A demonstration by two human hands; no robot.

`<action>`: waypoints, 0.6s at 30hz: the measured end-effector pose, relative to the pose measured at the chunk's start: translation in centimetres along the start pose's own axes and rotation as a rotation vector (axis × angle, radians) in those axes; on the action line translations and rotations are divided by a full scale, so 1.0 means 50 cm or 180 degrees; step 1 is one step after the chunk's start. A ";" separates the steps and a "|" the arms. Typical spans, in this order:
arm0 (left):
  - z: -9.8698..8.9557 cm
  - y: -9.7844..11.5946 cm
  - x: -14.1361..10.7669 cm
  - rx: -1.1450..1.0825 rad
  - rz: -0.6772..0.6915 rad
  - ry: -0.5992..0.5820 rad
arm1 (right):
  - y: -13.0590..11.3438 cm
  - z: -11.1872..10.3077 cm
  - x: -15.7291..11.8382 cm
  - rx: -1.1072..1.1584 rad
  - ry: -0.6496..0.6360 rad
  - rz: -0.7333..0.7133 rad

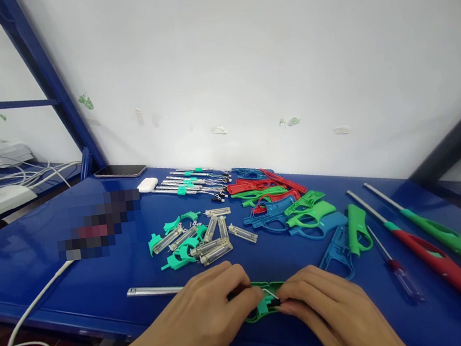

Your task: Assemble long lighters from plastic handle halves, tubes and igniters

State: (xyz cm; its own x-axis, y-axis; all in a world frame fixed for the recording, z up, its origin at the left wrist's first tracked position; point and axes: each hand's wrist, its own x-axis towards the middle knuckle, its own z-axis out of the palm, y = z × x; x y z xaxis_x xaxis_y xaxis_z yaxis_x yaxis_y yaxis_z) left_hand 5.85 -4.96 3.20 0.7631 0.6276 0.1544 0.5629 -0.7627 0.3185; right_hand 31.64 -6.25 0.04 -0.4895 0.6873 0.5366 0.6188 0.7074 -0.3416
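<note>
A green lighter casing half (253, 318) lies at the table's front edge, a teal trigger piece (264, 304) and a white wire inside it. My left hand (213, 314) is closed on its left part, fingers curled over it. A silver metal tube (154, 290) sticks out to the left from under that hand. With thumb and fingers, my right hand (329, 309) pinches a small black igniter part (275, 302) at the right of the casing. Both palms face down, and the fingers hide much of the casing.
Beyond my hands lie clear fuel tanks (217, 252), teal triggers (180, 259), wired metal tubes (182, 189) and coloured casing halves (312, 216). At right are a screwdriver (401, 281), a red lighter (444, 265) and a green lighter (449, 234). A phone (121, 171) lies far left.
</note>
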 end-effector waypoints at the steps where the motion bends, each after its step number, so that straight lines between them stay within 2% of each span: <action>1: 0.002 0.001 0.001 0.0024 0.0022 0.0060 | 0.000 0.000 0.000 0.0015 -0.0010 0.0002; 9: 0.014 -0.006 -0.010 -0.0075 0.0198 0.0712 | -0.006 0.004 0.006 0.0039 0.0056 -0.0035; 18: 0.009 -0.018 -0.019 -0.0273 0.0321 0.1146 | -0.009 0.000 0.002 -0.0020 0.0101 -0.0072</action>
State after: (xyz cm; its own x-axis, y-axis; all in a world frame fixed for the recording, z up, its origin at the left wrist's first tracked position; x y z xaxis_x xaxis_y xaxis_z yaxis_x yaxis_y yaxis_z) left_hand 4.78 -4.95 2.33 0.6444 0.5764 0.5026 0.4504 -0.8172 0.3597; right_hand 31.33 -6.48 0.26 -0.4837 0.6656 0.5684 0.6117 0.7215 -0.3244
